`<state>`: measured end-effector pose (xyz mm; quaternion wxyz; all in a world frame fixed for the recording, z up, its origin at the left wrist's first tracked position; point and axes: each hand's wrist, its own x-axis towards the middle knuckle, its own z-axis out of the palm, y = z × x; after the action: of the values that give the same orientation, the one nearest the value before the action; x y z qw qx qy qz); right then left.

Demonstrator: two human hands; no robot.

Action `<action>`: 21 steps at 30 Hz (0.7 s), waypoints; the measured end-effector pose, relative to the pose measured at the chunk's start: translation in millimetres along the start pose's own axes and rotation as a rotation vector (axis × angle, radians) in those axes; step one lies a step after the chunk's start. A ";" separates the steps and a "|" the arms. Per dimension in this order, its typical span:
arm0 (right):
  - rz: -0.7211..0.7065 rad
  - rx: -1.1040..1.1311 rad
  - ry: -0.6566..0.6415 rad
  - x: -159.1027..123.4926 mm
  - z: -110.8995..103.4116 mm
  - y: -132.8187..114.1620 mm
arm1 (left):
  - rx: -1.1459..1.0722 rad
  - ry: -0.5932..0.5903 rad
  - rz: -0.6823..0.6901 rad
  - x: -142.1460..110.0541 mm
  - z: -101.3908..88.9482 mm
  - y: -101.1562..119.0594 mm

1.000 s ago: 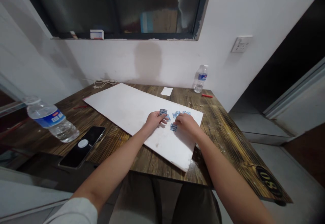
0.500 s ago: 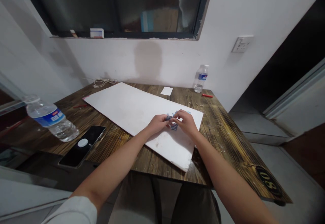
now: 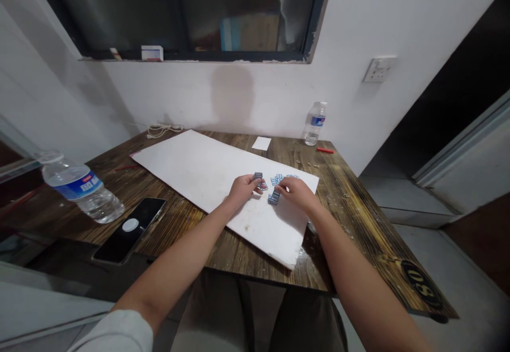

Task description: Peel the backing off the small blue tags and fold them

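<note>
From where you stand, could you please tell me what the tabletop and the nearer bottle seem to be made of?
Tabletop: apparently wood, stained dark; streaky grain shows.
Nearer bottle: probably thin, glossy plastic; it looks clear, with ridges and highlights.

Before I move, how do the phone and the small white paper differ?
The phone is black, while the paper is white. The phone bears a round white disc; the paper looks bare. The phone lies by the near edge, the paper toward the wall. Both lie flat, off the white board.
</note>
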<state>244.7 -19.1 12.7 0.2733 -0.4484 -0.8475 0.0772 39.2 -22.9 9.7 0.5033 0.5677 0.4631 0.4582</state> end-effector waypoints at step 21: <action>-0.001 0.310 0.329 0.2 2.5 -24.1 | 0.313 -0.272 0.261 -14.7 5.5 12.7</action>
<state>225.9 -32.8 19.8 0.4734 -0.4071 -0.7698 0.1324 43.3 -39.0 21.2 0.4035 0.7504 0.3791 0.3611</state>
